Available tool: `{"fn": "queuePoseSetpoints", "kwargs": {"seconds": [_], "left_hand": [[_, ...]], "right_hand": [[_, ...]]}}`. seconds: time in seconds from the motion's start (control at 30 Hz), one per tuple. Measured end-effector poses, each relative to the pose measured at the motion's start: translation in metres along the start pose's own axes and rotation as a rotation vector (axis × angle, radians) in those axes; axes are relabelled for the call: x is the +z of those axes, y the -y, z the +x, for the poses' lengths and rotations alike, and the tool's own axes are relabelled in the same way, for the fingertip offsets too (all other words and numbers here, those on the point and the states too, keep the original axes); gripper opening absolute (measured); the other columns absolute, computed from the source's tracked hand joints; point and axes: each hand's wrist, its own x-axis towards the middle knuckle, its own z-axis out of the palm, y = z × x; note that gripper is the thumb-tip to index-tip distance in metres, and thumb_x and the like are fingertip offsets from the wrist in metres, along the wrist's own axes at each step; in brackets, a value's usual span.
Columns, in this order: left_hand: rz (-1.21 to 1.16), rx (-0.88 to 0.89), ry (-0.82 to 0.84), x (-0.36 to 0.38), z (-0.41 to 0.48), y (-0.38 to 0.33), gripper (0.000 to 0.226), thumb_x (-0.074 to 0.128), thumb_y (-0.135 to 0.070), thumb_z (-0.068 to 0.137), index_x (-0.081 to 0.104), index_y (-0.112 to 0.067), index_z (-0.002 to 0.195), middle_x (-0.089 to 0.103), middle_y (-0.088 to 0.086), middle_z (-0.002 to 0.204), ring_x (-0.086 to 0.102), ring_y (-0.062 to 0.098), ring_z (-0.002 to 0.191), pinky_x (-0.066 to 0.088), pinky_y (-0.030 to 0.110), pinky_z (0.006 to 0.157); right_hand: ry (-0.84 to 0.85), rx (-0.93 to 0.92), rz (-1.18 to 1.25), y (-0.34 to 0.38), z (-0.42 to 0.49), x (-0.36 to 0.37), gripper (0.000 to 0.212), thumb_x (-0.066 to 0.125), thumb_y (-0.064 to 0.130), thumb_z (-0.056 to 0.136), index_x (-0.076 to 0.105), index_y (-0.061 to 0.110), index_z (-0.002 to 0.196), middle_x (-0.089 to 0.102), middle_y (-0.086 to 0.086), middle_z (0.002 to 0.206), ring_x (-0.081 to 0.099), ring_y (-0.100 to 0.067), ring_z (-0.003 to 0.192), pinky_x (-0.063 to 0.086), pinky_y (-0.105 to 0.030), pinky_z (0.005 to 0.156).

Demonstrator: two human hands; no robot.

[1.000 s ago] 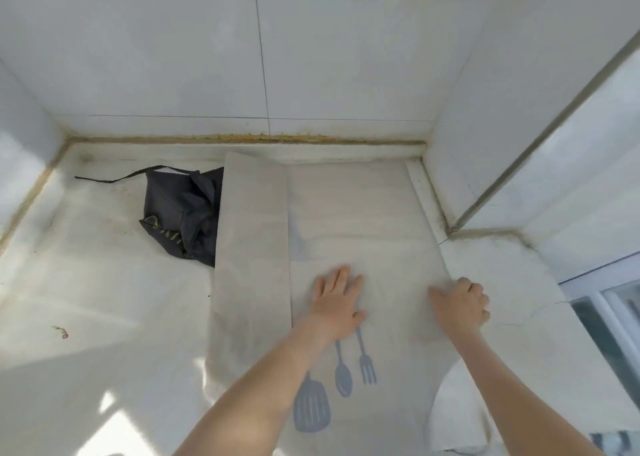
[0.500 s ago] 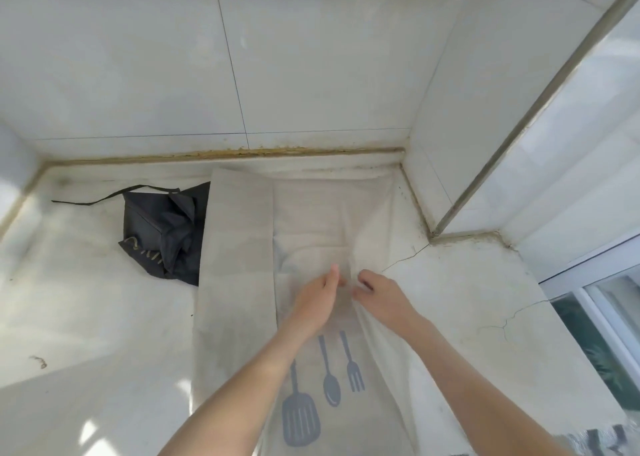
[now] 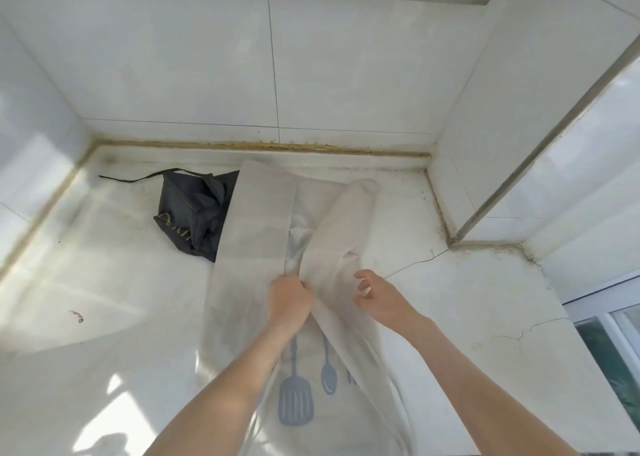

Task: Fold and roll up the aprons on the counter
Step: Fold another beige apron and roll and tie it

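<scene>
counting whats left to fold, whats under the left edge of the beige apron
A crumpled dark apron pokes out from beneath the beige apron at its far left edge. How far it runs underneath is covered.

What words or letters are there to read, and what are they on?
Gold lettering on the crumpled dark navy fabric apron: too creased and blurred to read.
Pale beige fabric apron: no words, only blue-grey spatula and spoon pictures.

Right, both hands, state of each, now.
Left hand: closed, fingers gripping a fold of the light apron.
Right hand: open, fingers loosely curled over the apron's folded flap, holding nothing.
</scene>
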Motion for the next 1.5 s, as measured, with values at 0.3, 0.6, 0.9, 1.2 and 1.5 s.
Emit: {"fn": "queuePoseSetpoints", "kwargs": {"seconds": [0.3,0.6,0.9,1.2,1.5], "left_hand": [[0.032,0.080,-0.053,-0.008,0.010,0.018,0.016,0.047,-0.016,0.089,0.063,-0.015,0.091,0.045,0.003,0.126,0.036,0.025,0.123,0.026,0.033,0.099],[-0.428,-0.243,0.514,-0.050,0.064,-0.013,0.024,0.050,-0.027,0.090,0.061,-0.011,0.077,0.056,0.005,0.067,0.042,0.012,0.050,0.034,0.018,0.048],[-0.804,-0.206,0.440,-0.042,0.136,-0.035,0.012,0.052,-0.017,0.098,0.056,-0.007,0.101,0.058,0.007,0.076,0.057,0.010,0.046,0.048,0.018,0.041],[-0.804,-0.243,0.721,-0.033,0.160,-0.056,0.019,0.061,-0.029,0.092,0.058,-0.016,0.078,0.053,-0.009,0.049,0.038,0.001,0.033,0.024,0.013,0.030],[-0.250,0.258,0.113,-0.038,0.162,-0.012,0.015,0.052,-0.014,0.093,0.060,-0.015,0.105,0.066,0.000,0.094,0.062,0.018,0.089,0.043,0.029,0.073]], "right_hand": [[-0.031,-0.004,0.075,-0.005,0.009,0.034,0.067,0.050,0.004,0.087,0.026,0.017,0.148,0.040,-0.005,0.133,0.044,-0.018,0.117,0.039,-0.026,0.098],[-0.478,0.039,0.153,0.014,0.069,0.015,0.031,0.047,0.015,0.094,0.048,0.006,0.124,0.056,-0.015,0.119,0.056,-0.027,0.101,0.042,-0.032,0.085],[-0.445,0.210,0.645,0.026,0.133,-0.023,0.043,0.061,0.027,0.089,0.051,0.016,0.130,0.062,-0.002,0.108,0.060,-0.020,0.096,0.049,-0.032,0.087],[-0.379,-0.122,0.062,0.025,0.150,-0.010,0.062,0.048,0.029,0.097,0.020,0.025,0.151,0.025,0.006,0.155,0.024,-0.015,0.142,0.017,-0.031,0.118],[-0.266,-0.165,-0.451,0.027,0.152,0.020,0.080,-0.015,0.065,0.078,-0.006,0.031,0.150,-0.001,0.013,0.159,-0.005,-0.005,0.146,-0.006,-0.029,0.115]]}}
